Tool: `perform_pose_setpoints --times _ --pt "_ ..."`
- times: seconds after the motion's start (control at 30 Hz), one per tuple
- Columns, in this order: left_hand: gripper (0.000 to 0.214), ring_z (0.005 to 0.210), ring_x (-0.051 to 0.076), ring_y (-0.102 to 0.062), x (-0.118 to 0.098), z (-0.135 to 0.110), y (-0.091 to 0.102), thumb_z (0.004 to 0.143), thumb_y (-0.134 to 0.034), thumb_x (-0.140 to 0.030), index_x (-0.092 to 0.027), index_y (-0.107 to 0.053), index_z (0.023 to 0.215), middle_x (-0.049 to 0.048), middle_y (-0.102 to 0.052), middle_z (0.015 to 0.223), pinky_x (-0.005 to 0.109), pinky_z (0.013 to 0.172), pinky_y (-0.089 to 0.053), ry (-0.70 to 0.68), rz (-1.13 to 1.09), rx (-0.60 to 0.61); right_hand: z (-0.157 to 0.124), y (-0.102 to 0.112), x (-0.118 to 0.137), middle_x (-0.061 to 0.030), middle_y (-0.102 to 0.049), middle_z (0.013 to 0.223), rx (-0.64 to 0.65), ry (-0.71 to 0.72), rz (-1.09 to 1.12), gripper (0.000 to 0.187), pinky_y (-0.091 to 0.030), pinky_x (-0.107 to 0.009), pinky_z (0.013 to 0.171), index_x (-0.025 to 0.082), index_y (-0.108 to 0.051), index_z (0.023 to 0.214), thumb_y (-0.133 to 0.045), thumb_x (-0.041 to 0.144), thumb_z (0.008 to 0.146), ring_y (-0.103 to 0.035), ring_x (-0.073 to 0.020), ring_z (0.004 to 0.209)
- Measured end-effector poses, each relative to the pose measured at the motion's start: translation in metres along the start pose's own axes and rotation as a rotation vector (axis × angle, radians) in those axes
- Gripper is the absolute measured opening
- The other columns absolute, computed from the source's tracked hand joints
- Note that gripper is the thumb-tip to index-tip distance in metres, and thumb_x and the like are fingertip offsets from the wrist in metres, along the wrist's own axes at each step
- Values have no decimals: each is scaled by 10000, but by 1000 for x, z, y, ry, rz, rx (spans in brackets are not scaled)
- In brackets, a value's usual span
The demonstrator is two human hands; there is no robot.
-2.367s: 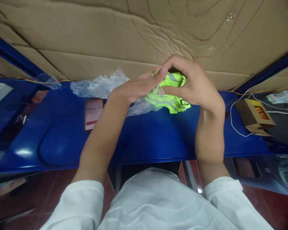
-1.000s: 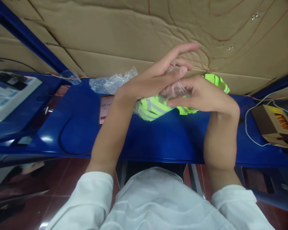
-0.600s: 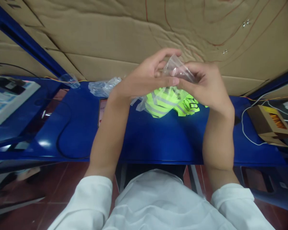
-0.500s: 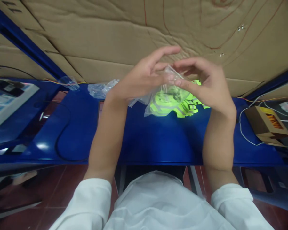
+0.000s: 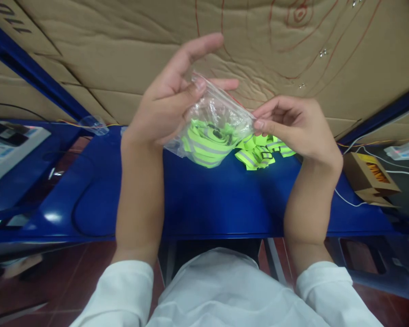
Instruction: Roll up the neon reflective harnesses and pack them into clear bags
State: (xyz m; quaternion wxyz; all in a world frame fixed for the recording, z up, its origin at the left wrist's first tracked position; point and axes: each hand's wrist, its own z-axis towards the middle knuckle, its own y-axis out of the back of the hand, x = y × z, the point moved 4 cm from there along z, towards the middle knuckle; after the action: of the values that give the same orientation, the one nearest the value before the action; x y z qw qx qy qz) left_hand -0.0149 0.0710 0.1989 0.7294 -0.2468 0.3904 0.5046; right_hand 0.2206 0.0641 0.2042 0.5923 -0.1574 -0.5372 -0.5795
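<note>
A clear zip-lock bag (image 5: 221,102) hangs tilted between my two hands above the blue table. Inside it lies a rolled neon-yellow reflective strap (image 5: 207,147) with grey stripes. My left hand (image 5: 172,93) pinches the bag's upper left corner between thumb and fingers, its index finger stretched away. At the opposite end of the red-lined zip edge, my right hand (image 5: 289,120) grips the other corner with thumb and fingertips. Behind the bag, more neon-yellow reflective strap (image 5: 255,156) with a black buckle rests loose on the table, partly hidden by the bag and my right hand.
Cardboard (image 5: 122,59) with red curved lines stands behind the blue table (image 5: 221,200). A clear plastic cup (image 5: 93,125) lies at the back left, near a white box-like object (image 5: 17,150). On the right are an open cardboard box (image 5: 371,177) and white cables.
My hands have moved apart, stretching the bag's zip edge between them. My left hand went left and the bag with it, so the rolled strap inside shows more fully.
</note>
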Motion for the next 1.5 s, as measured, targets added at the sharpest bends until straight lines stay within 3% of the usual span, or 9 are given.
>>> perform_pose_setpoints --times 0.13,0.3,0.47,0.63,0.93,1.03,1.1,1.27,1.5 --pt "430 1094 269 -786 -6 2 5 1035 -604 -348 -274 -510 1448 36 -783 1220 431 919 -691 -59 -36 -48 -1 -2 5 -14 -739 824 -3 20 8 388 -641 -413 781 260 -762 950 -884 587 781 -722 -217 810" --pt "441 1256 298 -711 -11 5 8 1006 -554 -134 -285 -613 1417 -58 -563 1546 338 882 -705 -362 -66 153 -3 -1 8 -21 -751 834 -39 65 -50 333 -614 -407 744 274 -758 946 -874 553 807 -702 -219 785" --pt "457 1291 290 -687 -7 6 8 1035 -469 -96 -288 -635 1415 -58 -544 1535 276 872 -698 -352 -40 54 -3 0 7 -34 -743 855 -73 49 -110 314 -595 -437 733 290 -736 926 -869 549 809 -684 -245 782" --pt "530 1327 313 -661 -1 11 10 1015 -437 -51 -217 -528 1511 -25 -494 1581 301 894 -698 -525 -34 253 0 -1 7 -44 -725 834 -84 51 -180 367 -569 -431 716 283 -707 874 -835 622 814 -658 -242 764" --pt "280 960 211 -764 5 16 -5 1001 -599 -244 -312 -622 1272 -51 -747 1279 314 731 -676 -361 -66 -54 1 6 -5 -41 -696 870 -174 129 -217 288 -496 -407 716 299 -692 927 -752 580 910 -610 -230 769" --pt "197 1163 244 -728 7 11 -21 1040 -567 -328 -325 -605 1234 -39 -752 1274 322 789 -637 -217 -79 -204 2 12 -9 -40 -695 884 -202 154 -235 254 -459 -370 655 284 -683 927 -751 528 926 -611 -209 755" --pt "208 1265 267 -682 9 9 -30 1034 -577 -382 -337 -604 1235 -41 -740 1292 352 857 -630 -168 -102 -209 4 15 -10 -43 -703 890 -222 161 -251 253 -460 -359 650 277 -677 920 -759 516 922 -613 -200 761" --pt "248 1081 249 -734 14 10 -37 1020 -582 -497 -353 -635 1215 -29 -780 1161 393 894 -630 -173 -49 -141 5 18 -10 -28 -689 812 -232 165 -295 253 -479 -344 632 267 -657 839 -812 465 869 -596 -177 712" --pt "221 920 219 -765 11 11 -34 1003 -603 -367 -318 -651 1213 -13 -793 1154 351 789 -637 -230 3 -150 5 14 -4 -21 -675 833 -158 161 -277 140 -495 -354 685 254 -653 843 -760 328 895 -609 -179 744"
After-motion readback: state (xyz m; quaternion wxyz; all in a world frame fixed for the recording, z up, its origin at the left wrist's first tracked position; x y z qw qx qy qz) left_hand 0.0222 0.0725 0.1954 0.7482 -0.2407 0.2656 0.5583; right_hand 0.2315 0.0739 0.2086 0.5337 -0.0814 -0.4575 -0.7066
